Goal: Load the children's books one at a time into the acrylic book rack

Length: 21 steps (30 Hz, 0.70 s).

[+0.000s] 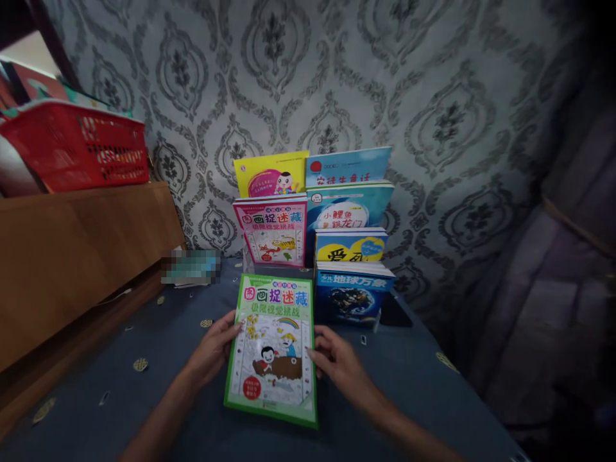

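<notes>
Back wall [274, 96]: pale grey, patterned with darker medallions and scrolls. Right: greyish-purple curtain [529, 256], gathered by a band [577, 226] (lower folds lost in shadow). Left: brown wooden panel [81, 256], red basket [72, 144] at its top edge. Below: dark blue cloth [163, 327], pale yellow motifs. Light dim; far right nearly black.
</notes>
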Available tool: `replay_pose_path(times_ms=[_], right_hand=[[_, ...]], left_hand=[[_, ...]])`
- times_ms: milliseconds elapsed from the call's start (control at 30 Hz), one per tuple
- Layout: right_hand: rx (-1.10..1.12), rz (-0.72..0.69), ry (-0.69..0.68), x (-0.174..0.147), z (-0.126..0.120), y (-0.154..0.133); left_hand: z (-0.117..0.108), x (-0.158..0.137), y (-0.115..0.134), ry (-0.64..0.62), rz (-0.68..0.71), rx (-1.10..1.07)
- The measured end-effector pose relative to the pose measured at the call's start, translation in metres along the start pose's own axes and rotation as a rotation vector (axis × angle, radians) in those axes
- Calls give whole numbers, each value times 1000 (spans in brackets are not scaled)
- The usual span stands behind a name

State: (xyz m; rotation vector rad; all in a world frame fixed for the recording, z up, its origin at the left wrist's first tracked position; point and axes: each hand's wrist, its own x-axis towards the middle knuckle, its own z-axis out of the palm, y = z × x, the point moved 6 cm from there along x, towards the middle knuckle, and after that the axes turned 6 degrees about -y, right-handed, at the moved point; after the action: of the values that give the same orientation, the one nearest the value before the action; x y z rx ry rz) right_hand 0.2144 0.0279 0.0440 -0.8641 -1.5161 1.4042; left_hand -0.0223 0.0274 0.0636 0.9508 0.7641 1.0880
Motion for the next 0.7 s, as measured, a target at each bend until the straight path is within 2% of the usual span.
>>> replay_pose_path(times_ms=[233,400,567,700], right_hand=[[-121,-160,-54,59,-3,-66],[-205,-266,-24,87,-13,-103],[-367,-326,51,118,-26,-141],[-645,-376,211,148,-40,-175]], left_hand=[[0,40,71,38,141,172],[11,62,118,-12,259,261],[15,89,155,12,359,367],[20,109,186,72,445,508]])
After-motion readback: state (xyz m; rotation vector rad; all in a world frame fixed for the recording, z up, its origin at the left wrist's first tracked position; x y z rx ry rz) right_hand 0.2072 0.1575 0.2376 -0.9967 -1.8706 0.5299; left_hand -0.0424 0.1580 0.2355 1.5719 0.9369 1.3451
